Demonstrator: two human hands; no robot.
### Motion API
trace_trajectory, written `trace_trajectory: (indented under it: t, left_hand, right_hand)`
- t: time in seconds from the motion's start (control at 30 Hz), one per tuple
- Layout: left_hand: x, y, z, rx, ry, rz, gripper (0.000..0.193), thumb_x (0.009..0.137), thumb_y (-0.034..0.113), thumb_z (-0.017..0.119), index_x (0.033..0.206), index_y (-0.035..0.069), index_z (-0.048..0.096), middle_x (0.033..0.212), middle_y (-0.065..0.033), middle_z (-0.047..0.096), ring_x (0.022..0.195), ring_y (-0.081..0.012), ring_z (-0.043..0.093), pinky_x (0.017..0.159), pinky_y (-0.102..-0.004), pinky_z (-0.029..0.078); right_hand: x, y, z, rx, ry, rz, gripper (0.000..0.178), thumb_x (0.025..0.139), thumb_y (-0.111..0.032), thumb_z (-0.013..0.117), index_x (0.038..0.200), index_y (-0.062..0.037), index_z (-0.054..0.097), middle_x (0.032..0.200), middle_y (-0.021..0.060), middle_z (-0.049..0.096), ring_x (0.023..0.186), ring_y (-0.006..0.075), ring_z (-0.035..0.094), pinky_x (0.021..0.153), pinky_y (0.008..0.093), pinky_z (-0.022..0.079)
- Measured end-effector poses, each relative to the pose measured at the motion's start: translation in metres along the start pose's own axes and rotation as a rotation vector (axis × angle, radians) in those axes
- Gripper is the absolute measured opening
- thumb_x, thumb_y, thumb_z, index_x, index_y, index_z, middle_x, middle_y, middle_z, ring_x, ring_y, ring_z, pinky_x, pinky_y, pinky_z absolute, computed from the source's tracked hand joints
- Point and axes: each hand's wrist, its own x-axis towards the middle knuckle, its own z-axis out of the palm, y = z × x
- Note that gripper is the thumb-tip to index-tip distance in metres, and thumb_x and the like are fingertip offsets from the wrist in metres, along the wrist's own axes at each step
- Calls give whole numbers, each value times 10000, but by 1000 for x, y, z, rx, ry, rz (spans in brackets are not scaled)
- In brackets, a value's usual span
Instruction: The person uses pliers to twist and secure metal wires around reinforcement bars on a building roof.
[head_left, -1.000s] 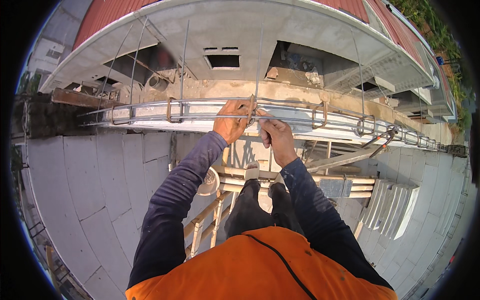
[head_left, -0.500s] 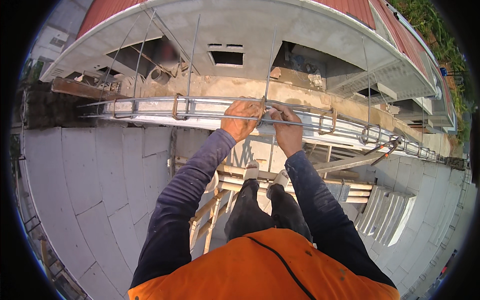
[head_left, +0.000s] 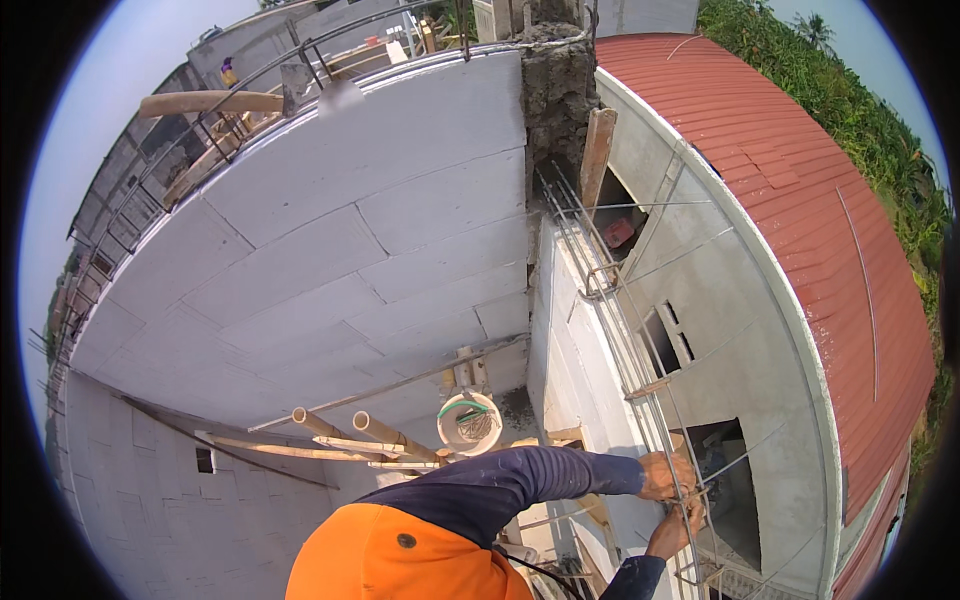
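A long cage of steel rebar (head_left: 622, 345) lies along the top of the white block wall, with square stirrups (head_left: 600, 281) around its bars. Both hands are at one spot on it, beside a crossing stirrup. My left hand (head_left: 666, 476) is closed around the bars, its fingers partly behind them. Just nearer, my right hand (head_left: 674, 530) has its fingers pinched together against the cage. Whatever is between those fingers is too small to make out. Thin upright rods (head_left: 715, 240) stand beside the cage.
A white bucket (head_left: 484, 440) holding thin wire and something green stands by bamboo poles (head_left: 385, 432) below. A tall white block wall (head_left: 400, 200) meets a rough concrete column (head_left: 560, 95). Beyond the cage are a grey building (head_left: 790, 420) and red roof (head_left: 790, 190).
The view has swung far to the left, bringing the column, bucket and bamboo poles into sight. Both hands stay together at the rebar cage, now at the lower right of the picture.
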Motion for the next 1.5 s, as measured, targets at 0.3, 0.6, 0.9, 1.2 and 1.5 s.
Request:
trace_trajectory:
  t: [0.3,0.6,0.9,1.2,1.5]
  left_hand:
    - [39,16,-6,-17,-191,-293,281,882,278,698,1013,33,660,1017,-177,667,982,-391,654,864,-480,528]
    - [32,22,-17,-32,-198,-349,287,886,283,683,1031,37,665,1042,-220,681,996,-425,655,874,-497,529]
    - [62,23,-30,-45,-362,-405,295,890,288,668,1050,40,669,1067,-263,694,1011,-459,657,885,-514,529]
    - [75,19,-27,47,-610,-536,298,930,210,691,1197,96,759,1157,-218,730,1019,-408,710,920,-467,571]
    - [56,14,-26,47,-470,-469,304,928,290,708,1169,112,761,1126,-210,737,1048,-413,698,918,-468,558]
  right_hand:
    - [13,1,-11,-122,-48,-162,250,948,-166,663,914,29,510,885,195,539,847,366,537,831,461,460]
    - [15,43,-2,-346,-12,-215,374,1007,-248,585,1201,73,592,1143,307,631,1092,479,614,943,491,489]
    - [19,-11,-4,-103,23,76,390,1090,-320,524,1130,24,702,922,197,763,819,317,749,726,405,558]
    - [27,19,9,-265,133,67,266,1019,-245,578,990,-17,712,922,239,712,874,455,678,764,500,526]
    - [-2,12,4,-108,60,103,351,1000,-289,642,1200,-1,651,1018,222,743,882,437,707,795,488,548]
